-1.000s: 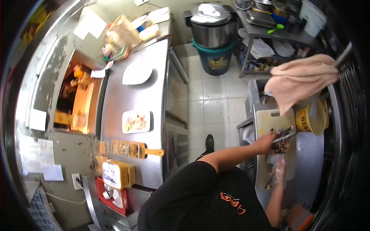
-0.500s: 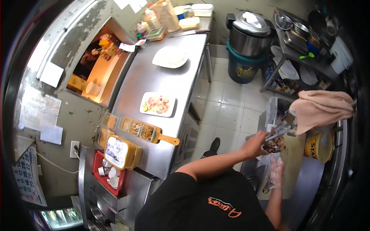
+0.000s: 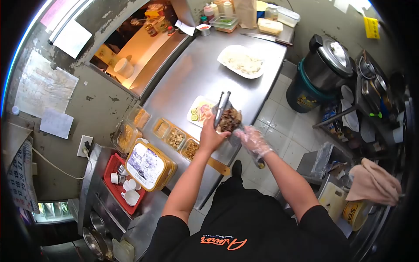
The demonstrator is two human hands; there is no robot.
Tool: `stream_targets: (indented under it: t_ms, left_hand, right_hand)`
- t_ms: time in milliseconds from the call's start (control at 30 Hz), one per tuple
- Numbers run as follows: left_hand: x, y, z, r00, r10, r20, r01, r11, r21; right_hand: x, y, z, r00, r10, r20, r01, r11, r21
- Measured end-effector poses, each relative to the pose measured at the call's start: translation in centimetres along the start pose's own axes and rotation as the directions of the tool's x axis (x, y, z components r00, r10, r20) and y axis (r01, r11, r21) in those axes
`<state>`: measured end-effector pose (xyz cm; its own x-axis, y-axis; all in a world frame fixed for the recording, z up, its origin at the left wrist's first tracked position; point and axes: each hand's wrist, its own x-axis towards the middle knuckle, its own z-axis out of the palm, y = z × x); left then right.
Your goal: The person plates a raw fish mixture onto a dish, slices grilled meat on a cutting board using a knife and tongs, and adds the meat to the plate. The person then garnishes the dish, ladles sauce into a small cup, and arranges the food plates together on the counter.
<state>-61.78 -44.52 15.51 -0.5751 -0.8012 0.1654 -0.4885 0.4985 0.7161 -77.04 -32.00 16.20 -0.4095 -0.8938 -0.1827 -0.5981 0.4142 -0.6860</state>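
Left hand (image 3: 212, 137), bare: fingers closed round metal tongs (image 3: 221, 105), whose two arms stand slightly apart. Right hand (image 3: 254, 141), in clear plastic glove: fingers clamped on a flat-bladed tool (image 3: 261, 164), handle end projecting below. Chopped meat (image 3: 230, 119), dark brown: between the hands, above the counter's near edge, just beside a white plate (image 3: 191, 115) of sliced vegetables; its support is partly hidden.

Counter (image 3: 183, 72), steel: white dish (image 3: 223, 55) of pale food at far end; paddle board (image 3: 219, 167) bearing filled containers. Nearer: lidded tub (image 3: 146, 166); red basket (image 3: 111, 169) with white cups.

Room: tiled floor (image 3: 279, 139); metal pot (image 3: 323, 61) atop teal bucket (image 3: 301, 89); pinkish cloth (image 3: 374, 181).
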Motion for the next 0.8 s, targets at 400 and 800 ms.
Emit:
stream_targets:
  t_ms: [400,800]
  left_hand:
    - [4.8,-6.5,-1.2,0.964,-0.262,0.052,0.26,0.964,0.053]
    - [-4.0,-0.3,-3.1,0.914,-0.395,-0.093,0.393,0.919,-0.033]
  right_hand:
    - [3.7,-5.0,-3.0,0.975,0.148,0.166,-0.117,0.977,-0.179]
    - [2.8,-7.3,-6.2,0.994,-0.062,0.087,0.089,0.932,-0.35]
